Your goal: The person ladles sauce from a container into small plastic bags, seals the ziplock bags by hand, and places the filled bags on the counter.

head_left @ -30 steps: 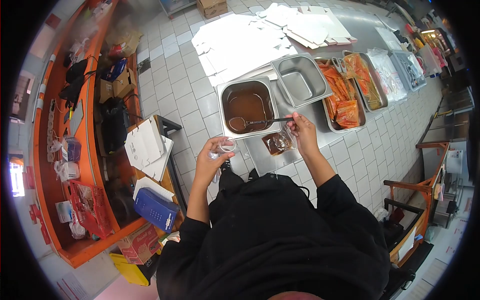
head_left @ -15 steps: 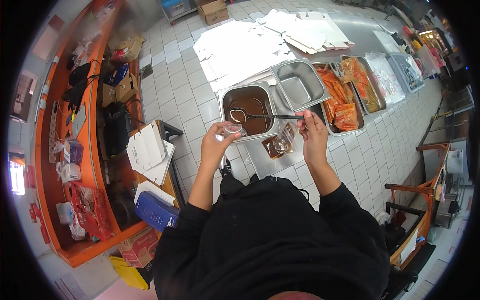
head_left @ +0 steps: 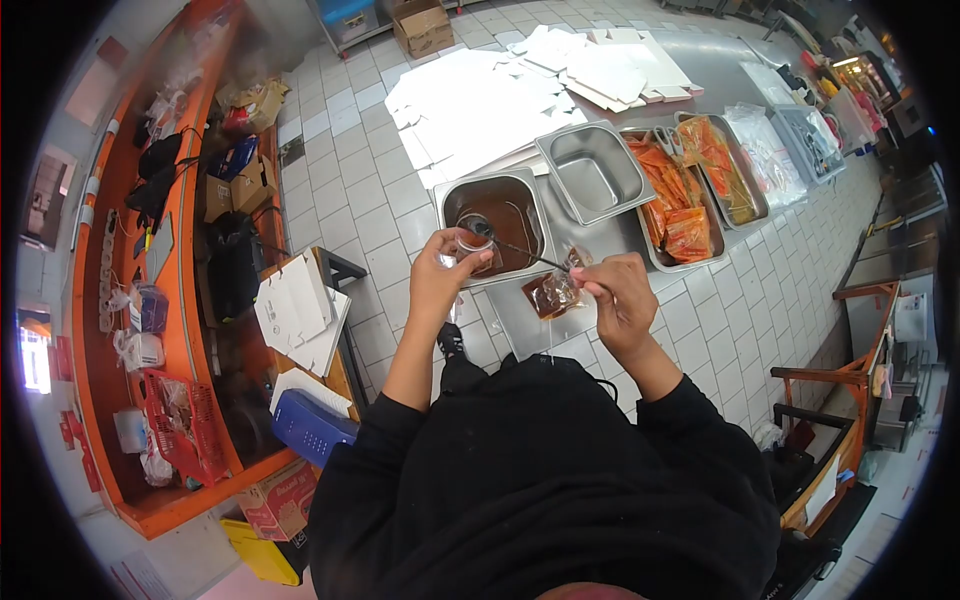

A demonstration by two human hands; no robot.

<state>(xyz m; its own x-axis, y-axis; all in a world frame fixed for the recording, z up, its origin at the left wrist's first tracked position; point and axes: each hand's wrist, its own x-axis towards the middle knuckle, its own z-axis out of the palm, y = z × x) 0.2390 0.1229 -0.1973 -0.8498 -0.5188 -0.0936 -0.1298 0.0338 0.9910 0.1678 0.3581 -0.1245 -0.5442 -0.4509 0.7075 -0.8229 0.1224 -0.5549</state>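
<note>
Left hand curled round a clear plastic cup above the near edge of the steel sauce pan, right hand pinching a dark ladle, its bowl over that pan beside the cup, brown-filled pouch on the bench, right of the pan

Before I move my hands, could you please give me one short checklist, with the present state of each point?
1. Left hand holds the clear cup: ok.
2. Right hand grips the ladle by its handle: ok.
3. Ladle's bowl is at the cup: ok, they overlap in view; touching or not, cannot tell.
4. Cup's fill level: cannot tell, fingers and ladle cover part of it.
5. Table beside the sauce pan is free: not ok, a clear bag with brown contents lies there.
</note>
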